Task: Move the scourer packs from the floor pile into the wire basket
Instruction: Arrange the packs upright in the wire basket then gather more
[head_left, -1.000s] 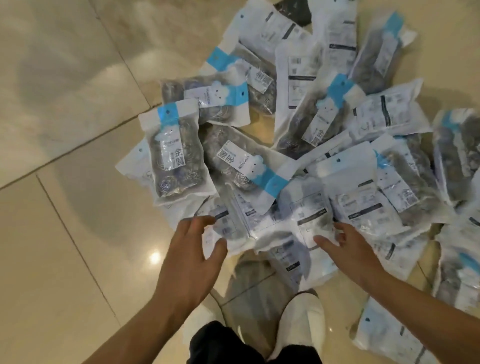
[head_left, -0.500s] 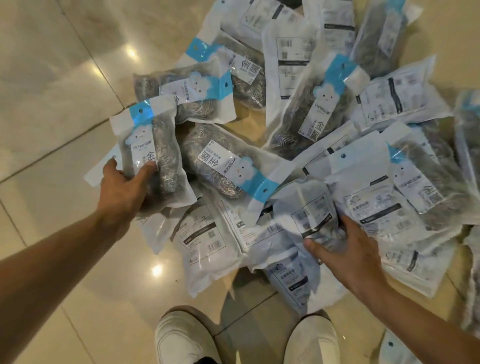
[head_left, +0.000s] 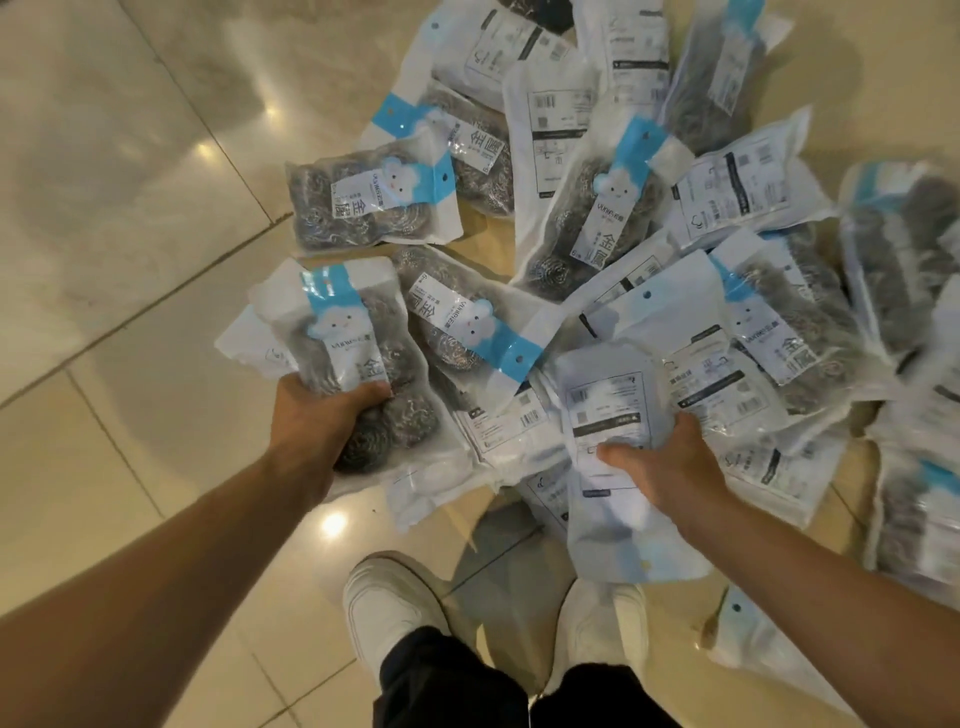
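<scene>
A big pile of scourer packs (head_left: 623, 218) lies on the floor (head_left: 104, 260), filling the middle and the upper right of the frame. Many packs lie on top of each other. At the left edge of the pile, the left hand (head_left: 317, 421) holds one pack (head_left: 353, 358). Lower down, right of the middle, the right hand (head_left: 670, 467) holds another pack (head_left: 613, 452). Two shoes (head_left: 395, 608) stand at the bottom middle, just below the pile. One more pack (head_left: 753, 639) lies apart at the lower right.
</scene>
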